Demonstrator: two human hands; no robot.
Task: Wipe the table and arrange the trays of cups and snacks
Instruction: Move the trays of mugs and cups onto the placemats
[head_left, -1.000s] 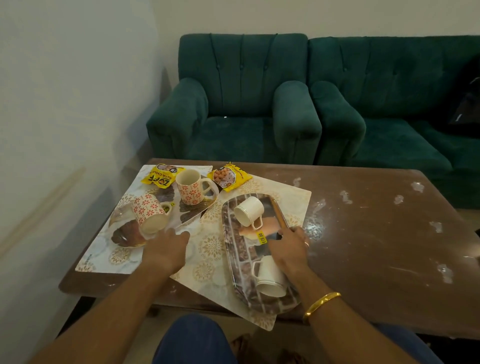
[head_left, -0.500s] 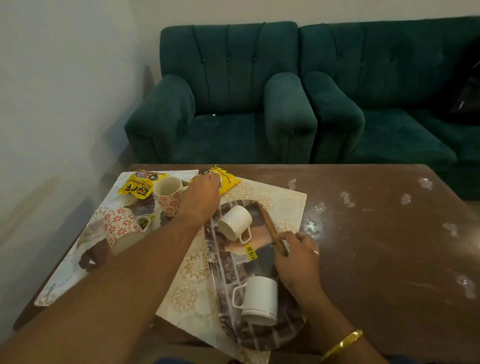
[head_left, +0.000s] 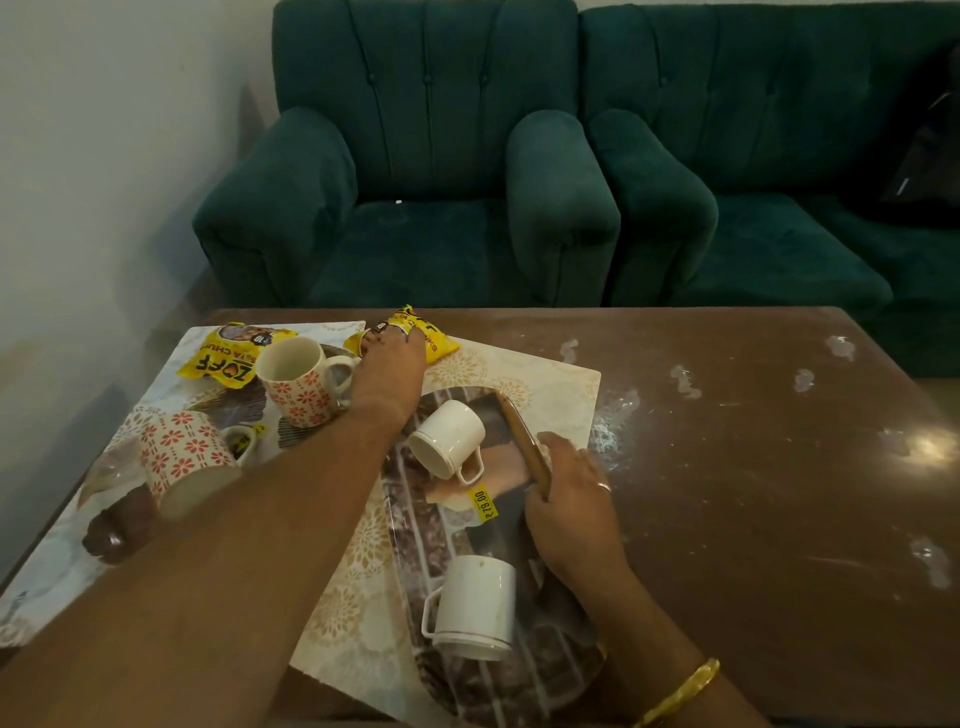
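An oval brown patterned tray (head_left: 415, 535) lies on a cream placemat (head_left: 358, 613). It carries one white cup (head_left: 449, 439) on its side and another white cup (head_left: 475, 605) upside down. My right hand (head_left: 571, 499) grips the tray's raised right rim. My left hand (head_left: 389, 369) reaches across, fingers closed on a yellow snack packet (head_left: 436, 343) at the table's far edge. A second yellow packet (head_left: 228, 358) lies further left. On the left tray (head_left: 234, 410) one floral mug (head_left: 298, 379) stands upright and one floral mug (head_left: 184, 462) lies tipped over.
White smears (head_left: 615, 426) dot the brown table (head_left: 753, 519) on its right half. A green armchair (head_left: 415, 171) and a green sofa (head_left: 753, 156) stand right behind the table. A white wall (head_left: 104, 156) closes off the left side.
My left hand has gone from near the tipped floral mug forward to the far yellow packet and closed on it. My right hand stays on the tray's rim. The view has moved closer.
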